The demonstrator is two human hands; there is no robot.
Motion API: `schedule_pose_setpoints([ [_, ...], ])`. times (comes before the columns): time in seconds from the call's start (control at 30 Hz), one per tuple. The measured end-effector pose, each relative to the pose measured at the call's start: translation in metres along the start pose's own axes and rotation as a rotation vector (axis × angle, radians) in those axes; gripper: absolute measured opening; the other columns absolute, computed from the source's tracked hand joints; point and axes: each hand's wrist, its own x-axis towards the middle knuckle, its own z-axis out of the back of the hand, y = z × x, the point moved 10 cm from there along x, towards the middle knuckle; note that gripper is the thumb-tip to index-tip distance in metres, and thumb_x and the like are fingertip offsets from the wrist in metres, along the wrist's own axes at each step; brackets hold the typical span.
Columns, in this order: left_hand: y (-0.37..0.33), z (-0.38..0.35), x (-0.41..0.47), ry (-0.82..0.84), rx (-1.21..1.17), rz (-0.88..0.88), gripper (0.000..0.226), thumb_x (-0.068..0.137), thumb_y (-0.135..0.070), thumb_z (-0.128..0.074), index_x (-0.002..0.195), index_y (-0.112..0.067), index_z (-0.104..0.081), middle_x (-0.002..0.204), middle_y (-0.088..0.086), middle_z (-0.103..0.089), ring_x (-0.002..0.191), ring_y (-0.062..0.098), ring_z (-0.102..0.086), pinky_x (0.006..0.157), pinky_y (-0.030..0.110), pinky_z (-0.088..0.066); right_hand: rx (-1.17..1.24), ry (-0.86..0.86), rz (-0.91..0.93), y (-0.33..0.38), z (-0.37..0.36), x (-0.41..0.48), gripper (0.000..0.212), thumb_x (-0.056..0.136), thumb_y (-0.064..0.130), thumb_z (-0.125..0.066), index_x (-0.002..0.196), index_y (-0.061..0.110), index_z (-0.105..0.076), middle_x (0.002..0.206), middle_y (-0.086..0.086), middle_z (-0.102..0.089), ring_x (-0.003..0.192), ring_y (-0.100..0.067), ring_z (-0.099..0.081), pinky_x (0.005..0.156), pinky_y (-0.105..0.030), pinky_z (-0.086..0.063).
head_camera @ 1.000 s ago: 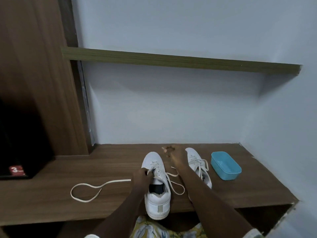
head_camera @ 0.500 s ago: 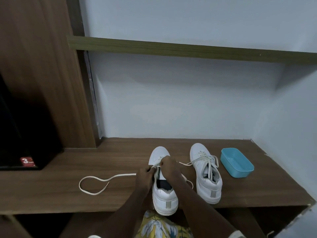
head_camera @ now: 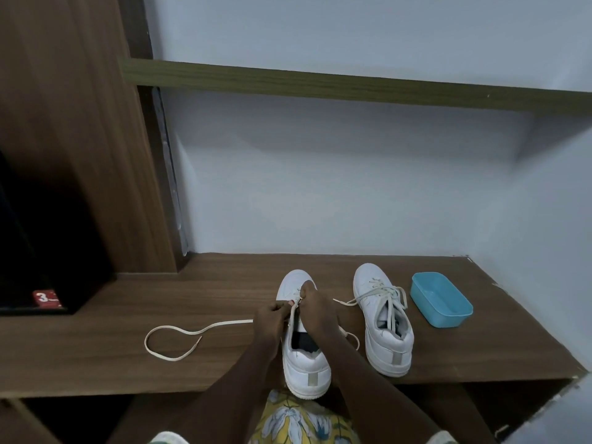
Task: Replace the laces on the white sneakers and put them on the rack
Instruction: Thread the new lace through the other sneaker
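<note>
Two white sneakers stand on the wooden shelf (head_camera: pixel 112 354), toes toward the wall. The left sneaker (head_camera: pixel 306 363) sits at the front edge, its heel overhanging. My left hand (head_camera: pixel 270 323) pinches the cream lace (head_camera: pixel 179 331) at the shoe's left eyelets; the rest of the lace trails left in a loop on the wood. My right hand (head_camera: pixel 317 310) pinches the lace at the shoe's throat, covering the tongue. The right sneaker (head_camera: pixel 382 318) stands fully laced with loose ends.
A blue plastic tub (head_camera: pixel 440 299) sits to the right of the sneakers. A narrow green-brown shelf (head_camera: pixel 352 84) runs along the wall above. A dark cabinet panel (head_camera: pixel 64 155) rises at the left, with a red label (head_camera: pixel 46 298). The side wall closes the right.
My right hand came back from beyond the toe to the left sneaker's eyelets, beside my left hand. The camera view shifted, so the shoes and tub sit further right.
</note>
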Motion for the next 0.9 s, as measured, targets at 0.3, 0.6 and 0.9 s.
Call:
schedule_pose_setpoints([
  [0.3,0.02,0.011,-0.003,-0.206,-0.62,0.24,0.033,0.1,-0.015,-0.024,0.095,0.002,-0.052,0.092,0.021,-0.064,0.078,0.026,-0.063,0.071,0.034,-0.052,-0.084,0.052,-0.121,-0.029,-0.005,-0.007,0.047,0.088,0.043,-0.057,0.125,0.015,-0.047,0.126,-0.005,-0.049,0.118,-0.026,-0.051,0.1,-0.04,-0.035],
  [0.6,-0.026,0.007,-0.007,-0.018,0.411,-0.118,0.019,0.091,-0.02,-0.059,0.102,-0.008,-0.068,0.102,0.01,-0.067,0.09,0.02,-0.059,0.072,0.026,-0.041,0.099,0.141,-0.324,-0.06,-0.027,-0.024,0.07,0.088,0.056,-0.053,0.133,0.004,-0.044,0.135,-0.012,-0.046,0.127,-0.028,-0.043,0.102,-0.037,-0.037],
  [0.9,-0.017,0.075,-0.003,-0.273,0.927,-0.013,0.018,0.085,-0.025,-0.06,0.093,-0.016,-0.074,0.105,0.008,-0.069,0.104,0.026,-0.062,0.087,0.03,-0.046,0.02,0.254,-0.259,-0.051,-0.038,-0.026,0.042,0.102,0.034,-0.033,0.106,0.001,-0.058,0.11,-0.017,-0.061,0.113,-0.029,-0.055,0.091,-0.031,-0.04],
])
